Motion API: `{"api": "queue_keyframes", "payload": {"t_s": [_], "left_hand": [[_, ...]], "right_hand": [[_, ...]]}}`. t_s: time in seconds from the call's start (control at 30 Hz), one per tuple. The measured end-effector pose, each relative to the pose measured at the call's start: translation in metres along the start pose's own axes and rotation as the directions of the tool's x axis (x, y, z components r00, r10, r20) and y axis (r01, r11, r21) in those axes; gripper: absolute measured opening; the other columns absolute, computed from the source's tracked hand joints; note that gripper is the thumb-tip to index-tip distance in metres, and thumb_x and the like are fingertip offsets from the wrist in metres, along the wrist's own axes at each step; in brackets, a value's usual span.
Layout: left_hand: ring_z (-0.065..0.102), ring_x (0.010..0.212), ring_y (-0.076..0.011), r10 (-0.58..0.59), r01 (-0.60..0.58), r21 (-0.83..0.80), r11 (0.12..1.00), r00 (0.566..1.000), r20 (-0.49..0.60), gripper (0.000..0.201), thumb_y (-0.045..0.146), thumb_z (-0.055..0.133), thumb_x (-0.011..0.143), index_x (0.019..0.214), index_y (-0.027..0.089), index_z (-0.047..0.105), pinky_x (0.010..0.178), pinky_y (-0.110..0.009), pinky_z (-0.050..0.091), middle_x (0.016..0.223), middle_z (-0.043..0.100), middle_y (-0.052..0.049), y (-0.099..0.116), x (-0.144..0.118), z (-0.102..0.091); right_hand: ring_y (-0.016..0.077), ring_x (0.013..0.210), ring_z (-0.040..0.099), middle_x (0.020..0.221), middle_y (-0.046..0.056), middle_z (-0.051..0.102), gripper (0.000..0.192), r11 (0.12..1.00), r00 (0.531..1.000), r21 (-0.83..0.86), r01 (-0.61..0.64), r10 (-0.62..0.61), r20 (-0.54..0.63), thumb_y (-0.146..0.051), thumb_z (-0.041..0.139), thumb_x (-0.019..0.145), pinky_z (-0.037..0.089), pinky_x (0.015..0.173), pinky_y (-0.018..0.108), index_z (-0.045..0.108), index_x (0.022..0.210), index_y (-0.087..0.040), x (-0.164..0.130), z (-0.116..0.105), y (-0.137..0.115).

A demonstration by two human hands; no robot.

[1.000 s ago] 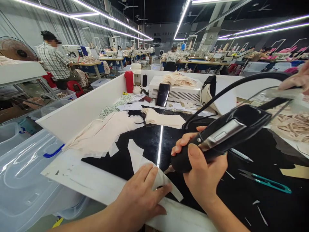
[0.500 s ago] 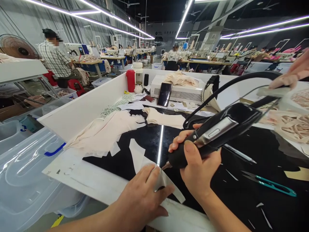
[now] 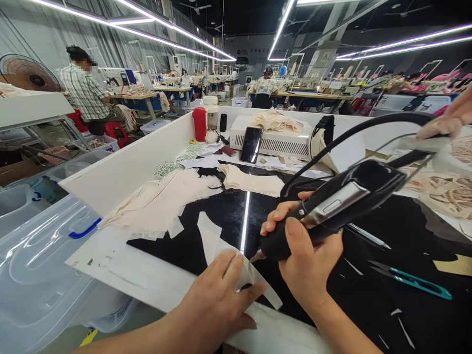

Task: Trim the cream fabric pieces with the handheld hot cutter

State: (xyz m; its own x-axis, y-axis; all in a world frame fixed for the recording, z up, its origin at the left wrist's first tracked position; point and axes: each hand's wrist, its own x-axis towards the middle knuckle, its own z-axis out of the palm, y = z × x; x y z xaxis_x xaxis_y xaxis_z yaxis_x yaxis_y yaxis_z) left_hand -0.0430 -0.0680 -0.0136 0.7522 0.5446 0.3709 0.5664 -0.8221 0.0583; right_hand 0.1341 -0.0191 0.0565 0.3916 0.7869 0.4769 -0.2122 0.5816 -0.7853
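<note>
My left hand (image 3: 221,290) lies with fingers spread over a curved white fabric piece (image 3: 209,235), pressing it on the glossy black work surface (image 3: 177,255). Part of that piece is hidden under the fingers. My right hand (image 3: 309,260) is wrapped round a black corded hand tool (image 3: 342,204) with a silver side plate. Its narrow metal tip points down and left, close to the fabric's edge beside my left fingers; whether they touch I cannot tell. Teal thread snips (image 3: 420,283) and a slim silver pen-like tool (image 3: 368,236) lie to the right.
Another hand (image 3: 452,118) reaches in at the right edge, by the tool's cord (image 3: 354,125). Pale fabric stacks (image 3: 162,201) lie at the left. Behind are a phone (image 3: 251,144), a red flask (image 3: 199,124) and a white vented box (image 3: 271,140). Clear plastic bins (image 3: 44,255) stand beside the table.
My right hand and the tool have shifted slightly right and down. The hand at the right edge has moved a little right. My left hand and the fabric stay put.
</note>
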Motion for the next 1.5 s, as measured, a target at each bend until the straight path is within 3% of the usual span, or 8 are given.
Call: {"api": "queue_keyframes", "payload": {"t_s": [0.17,0.3,0.43,0.57,0.73,0.97,1.3,1.5], "left_hand": [[0.067,0.136,-0.0411,0.01,-0.01,0.01,1.0,1.0,-0.022,0.084,0.066,0.096,0.082,0.147,0.025,0.061,0.115,-0.056,0.06,0.145,0.066,-0.022,0.0,0.001,0.001],[0.07,0.133,-0.0382,0.015,-0.015,-0.014,1.0,1.0,0.007,0.081,0.063,0.093,0.088,0.15,0.024,0.059,0.115,-0.052,0.061,0.139,0.07,-0.02,-0.002,0.007,-0.014],[0.073,0.132,-0.0269,-0.031,0.046,-0.165,0.985,0.995,0.092,0.039,0.018,0.069,0.108,0.146,0.018,0.06,0.117,-0.039,0.061,0.138,0.075,-0.013,-0.013,0.012,-0.034],[0.073,0.135,-0.02,0.012,0.016,-0.268,0.963,0.994,0.104,0.039,-0.004,0.051,0.1,0.128,0.018,0.066,0.115,-0.032,0.061,0.142,0.076,-0.01,-0.034,0.01,-0.041],[0.072,0.132,-0.0227,0.014,0.01,-0.135,0.991,0.984,0.18,0.04,-0.007,0.053,0.1,0.126,0.018,0.068,0.106,-0.035,0.065,0.147,0.072,-0.011,-0.043,0.02,-0.038],[0.073,0.102,-0.0282,-0.122,0.088,0.161,0.983,0.969,0.214,0.016,0.009,0.066,0.107,0.121,0.016,0.067,0.091,-0.043,0.065,0.123,0.074,-0.012,-0.02,0.044,-0.023],[0.072,0.095,-0.0281,-0.141,0.102,0.247,0.964,0.979,0.149,0.014,0.014,0.065,0.108,0.123,0.016,0.065,0.075,-0.04,0.061,0.119,0.074,-0.012,-0.015,0.04,-0.019],[0.072,0.094,-0.0275,-0.156,0.118,0.256,0.959,0.979,0.131,0.019,0.018,0.071,0.106,0.125,0.016,0.066,0.075,-0.041,0.061,0.119,0.074,-0.01,-0.011,0.039,-0.02]], "right_hand": [[0.0139,0.06,0.067,0.084,-0.007,0.071,0.038,1.0,1.0,-0.011,-0.013,0.013,0.003,-0.031,0.085,0.093,0.06,0.06,0.032,0.06,0.122,-0.029,-0.002,0.001,0.001],[0.0142,0.062,0.068,0.086,-0.007,0.072,0.039,1.0,1.0,-0.016,-0.015,0.016,0.027,-0.029,0.085,0.093,0.06,0.061,0.032,0.06,0.124,-0.029,0.001,-0.001,0.002],[0.0142,0.066,0.07,0.089,-0.008,0.074,0.039,1.0,0.998,-0.02,0.022,-0.02,0.067,-0.033,0.093,0.09,0.063,0.063,0.032,0.061,0.112,-0.03,0.011,-0.007,-0.005],[0.0174,0.074,0.071,0.094,-0.005,0.076,0.043,0.997,0.99,-0.075,0.035,-0.024,0.139,-0.042,0.098,0.085,0.066,0.066,0.036,0.065,0.109,-0.031,0.027,-0.015,-0.021],[0.0184,0.071,0.07,0.093,-0.004,0.076,0.042,0.97,0.993,-0.222,0.093,-0.075,0.091,-0.036,0.101,0.079,0.065,0.069,0.039,0.067,0.104,-0.029,0.034,-0.02,-0.036],[0.0188,0.067,0.07,0.088,-0.002,0.074,0.042,0.988,0.998,-0.142,0.057,-0.057,0.005,-0.041,0.1,0.084,0.061,0.057,0.035,0.067,0.109,-0.029,0.01,-0.029,-0.048],[0.0171,0.062,0.068,0.081,-0.003,0.073,0.042,0.999,0.998,0.003,0.053,-0.054,0.022,-0.036,0.096,0.089,0.062,0.055,0.033,0.066,0.118,-0.03,-0.006,-0.032,-0.039],[0.0164,0.063,0.069,0.083,-0.003,0.074,0.042,0.999,0.999,0.026,0.031,-0.031,0.019,-0.037,0.096,0.09,0.062,0.055,0.032,0.066,0.118,-0.029,-0.01,-0.031,-0.035]]}}
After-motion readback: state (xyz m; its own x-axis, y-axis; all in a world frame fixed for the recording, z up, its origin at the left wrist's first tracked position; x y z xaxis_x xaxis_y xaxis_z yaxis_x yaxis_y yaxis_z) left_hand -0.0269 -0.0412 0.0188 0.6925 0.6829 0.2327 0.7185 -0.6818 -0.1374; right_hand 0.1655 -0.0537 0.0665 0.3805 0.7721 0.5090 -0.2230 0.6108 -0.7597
